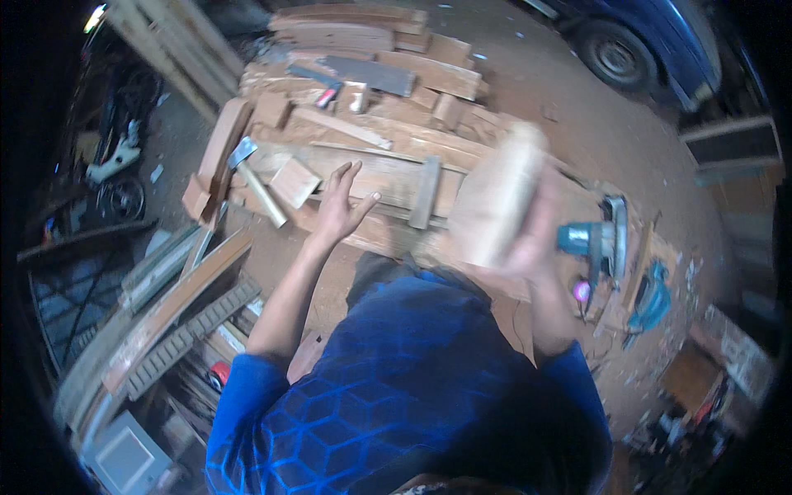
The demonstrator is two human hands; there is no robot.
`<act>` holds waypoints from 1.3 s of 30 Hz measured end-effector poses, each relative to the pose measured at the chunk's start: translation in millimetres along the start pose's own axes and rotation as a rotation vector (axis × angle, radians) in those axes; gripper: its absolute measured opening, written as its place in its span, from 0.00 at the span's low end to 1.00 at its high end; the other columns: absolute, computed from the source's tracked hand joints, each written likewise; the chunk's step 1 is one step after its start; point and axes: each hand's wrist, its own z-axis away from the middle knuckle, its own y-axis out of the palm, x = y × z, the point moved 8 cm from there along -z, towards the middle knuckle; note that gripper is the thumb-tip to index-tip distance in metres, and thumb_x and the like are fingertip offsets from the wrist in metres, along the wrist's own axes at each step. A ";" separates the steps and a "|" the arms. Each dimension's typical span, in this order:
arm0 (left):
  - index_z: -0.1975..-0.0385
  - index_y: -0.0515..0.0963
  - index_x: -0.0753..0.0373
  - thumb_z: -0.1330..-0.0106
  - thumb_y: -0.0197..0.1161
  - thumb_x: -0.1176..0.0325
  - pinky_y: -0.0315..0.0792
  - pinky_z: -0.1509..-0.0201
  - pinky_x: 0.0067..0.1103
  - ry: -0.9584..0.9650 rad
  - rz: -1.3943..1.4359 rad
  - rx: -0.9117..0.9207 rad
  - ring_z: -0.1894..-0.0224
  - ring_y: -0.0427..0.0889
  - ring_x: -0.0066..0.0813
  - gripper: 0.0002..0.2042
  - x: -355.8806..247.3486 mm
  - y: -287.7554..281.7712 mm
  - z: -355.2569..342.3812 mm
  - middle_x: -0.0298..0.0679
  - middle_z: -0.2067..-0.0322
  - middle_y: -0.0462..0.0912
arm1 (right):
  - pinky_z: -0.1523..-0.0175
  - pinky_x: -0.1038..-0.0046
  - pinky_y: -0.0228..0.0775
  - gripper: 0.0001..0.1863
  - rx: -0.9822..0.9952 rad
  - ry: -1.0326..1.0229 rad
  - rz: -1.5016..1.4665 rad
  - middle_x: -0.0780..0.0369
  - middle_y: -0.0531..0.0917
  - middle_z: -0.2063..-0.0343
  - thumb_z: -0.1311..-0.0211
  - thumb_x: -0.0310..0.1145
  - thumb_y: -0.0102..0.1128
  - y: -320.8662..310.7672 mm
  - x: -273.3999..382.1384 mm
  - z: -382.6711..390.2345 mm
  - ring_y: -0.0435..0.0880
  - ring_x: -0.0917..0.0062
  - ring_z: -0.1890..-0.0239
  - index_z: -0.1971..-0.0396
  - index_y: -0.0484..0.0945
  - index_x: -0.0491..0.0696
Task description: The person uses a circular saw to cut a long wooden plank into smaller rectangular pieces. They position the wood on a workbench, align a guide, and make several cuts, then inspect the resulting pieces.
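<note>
A thick, pale block of wood (498, 198) with a rounded top is raised in my right hand (540, 235), the fingers closed around its right side; both are somewhat blurred. My left hand (338, 210) holds nothing, its thumb and fingers spread above the near edge of the wooden work surface. Beside it lies a small square piece of wood (294, 182). Further left rests a hatchet-like tool (262, 190) with a metal head and a wooden handle. Between my hands, a short grey wooden strip (425, 192) lies across the boards.
A teal circular saw (590, 239) stands at the right, with another teal power tool (652, 301) beyond it. Stacked planks (346, 37) fill the far end. Long timbers (177, 309) lean at the left. A blue vehicle's wheel (617, 55) shows at the far right.
</note>
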 end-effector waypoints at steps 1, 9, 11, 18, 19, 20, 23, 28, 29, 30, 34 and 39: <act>0.26 0.61 0.60 0.40 0.73 0.45 0.62 0.28 0.48 -0.109 -0.088 0.042 0.29 0.63 0.66 0.45 52.8 11.8 0.0 0.64 0.30 0.60 | 0.32 0.58 0.69 0.60 -0.032 0.014 -0.049 0.51 0.71 0.36 0.60 0.45 0.85 -2.1 -12.5 21.1 0.73 0.58 0.34 0.27 0.59 0.47; 0.20 0.41 0.47 0.61 0.80 0.32 0.55 0.27 0.60 -0.599 -0.456 0.384 0.25 0.48 0.76 0.69 300.4 3.0 -9.7 0.65 0.23 0.40 | 0.37 0.64 0.73 0.30 -0.762 0.521 -0.336 0.56 0.79 0.42 0.34 0.33 0.65 -4.6 -27.7 19.5 0.79 0.69 0.41 0.35 0.69 0.40; 0.20 0.35 0.43 0.71 0.81 0.29 0.52 0.25 0.60 -0.636 -0.407 0.424 0.23 0.45 0.74 0.77 356.2 1.2 1.9 0.65 0.23 0.41 | 0.36 0.61 0.72 0.29 -0.852 0.638 -0.544 0.57 0.79 0.41 0.32 0.33 0.63 31.8 -76.9 35.5 0.79 0.67 0.39 0.34 0.69 0.41; 0.20 0.38 0.45 0.70 0.80 0.28 0.54 0.25 0.58 -0.627 -0.385 0.485 0.26 0.54 0.74 0.75 347.6 -53.2 -40.8 0.66 0.24 0.48 | 0.31 0.52 0.71 0.25 -1.058 0.872 -0.943 0.55 0.76 0.37 0.26 0.34 0.56 125.6 -177.9 105.5 0.76 0.60 0.35 0.34 0.67 0.44; 0.20 0.40 0.48 0.64 0.79 0.30 0.54 0.26 0.59 -0.556 -0.356 0.418 0.25 0.53 0.74 0.72 368.2 -69.2 -36.6 0.67 0.25 0.48 | 0.31 0.52 0.70 0.24 -0.935 0.866 -1.002 0.55 0.76 0.38 0.27 0.34 0.57 141.1 -188.9 102.6 0.76 0.61 0.35 0.34 0.67 0.44; 0.20 0.42 0.50 0.59 0.78 0.31 0.53 0.27 0.61 -0.485 -0.323 0.352 0.25 0.52 0.73 0.68 384.3 -79.5 -33.7 0.67 0.25 0.48 | 0.31 0.52 0.70 0.24 -0.812 0.857 -1.053 0.56 0.77 0.38 0.27 0.33 0.58 159.3 -194.4 97.8 0.76 0.61 0.35 0.35 0.68 0.45; 0.22 0.50 0.56 0.47 0.74 0.37 0.56 0.27 0.57 -0.314 -0.762 0.239 0.25 0.52 0.72 0.57 371.6 -86.5 -42.9 0.69 0.26 0.49 | 0.32 0.54 0.73 0.26 -0.763 0.949 -1.019 0.56 0.78 0.40 0.29 0.34 0.63 203.9 -212.5 97.9 0.77 0.62 0.36 0.36 0.68 0.43; 0.24 0.55 0.62 0.45 0.70 0.32 0.55 0.24 0.49 -0.001 -0.292 0.295 0.25 0.53 0.70 0.56 308.2 -29.7 -44.7 0.70 0.27 0.51 | 0.42 0.58 0.81 0.26 -0.613 1.183 -0.733 0.49 0.80 0.46 0.27 0.37 0.62 262.0 -227.4 88.8 0.83 0.60 0.46 0.38 0.68 0.38; 0.24 0.55 0.64 0.46 0.70 0.31 0.55 0.23 0.49 -0.030 -0.307 0.359 0.25 0.54 0.69 0.57 303.4 -13.7 -42.5 0.70 0.27 0.51 | 0.45 0.60 0.84 0.25 -0.579 1.254 -0.630 0.47 0.81 0.48 0.26 0.37 0.60 265.6 -224.9 86.4 0.85 0.61 0.50 0.38 0.68 0.38; 0.24 0.55 0.66 0.47 0.71 0.31 0.56 0.23 0.48 -0.111 -0.275 0.322 0.26 0.55 0.69 0.58 305.0 -10.0 -41.7 0.71 0.28 0.51 | 0.49 0.62 0.86 0.25 -0.538 1.319 -0.526 0.45 0.81 0.50 0.25 0.37 0.59 268.9 -224.1 84.8 0.87 0.61 0.55 0.37 0.68 0.37; 0.26 0.54 0.73 0.49 0.75 0.35 0.57 0.23 0.41 -0.312 -0.116 0.163 0.27 0.58 0.70 0.60 335.0 -8.6 -39.2 0.73 0.29 0.53 | 0.57 0.66 0.86 0.23 -0.479 1.286 -0.460 0.48 0.84 0.57 0.24 0.34 0.57 264.1 -224.1 75.5 0.88 0.64 0.61 0.38 0.67 0.34; 0.25 0.51 0.73 0.57 0.82 0.39 0.58 0.24 0.42 -0.329 -0.087 0.265 0.28 0.59 0.69 0.65 337.4 -2.1 -38.7 0.73 0.30 0.54 | 0.54 0.69 0.85 0.22 -0.502 1.155 -0.389 0.51 0.85 0.56 0.26 0.29 0.58 245.1 -237.0 79.9 0.88 0.67 0.60 0.38 0.69 0.35</act>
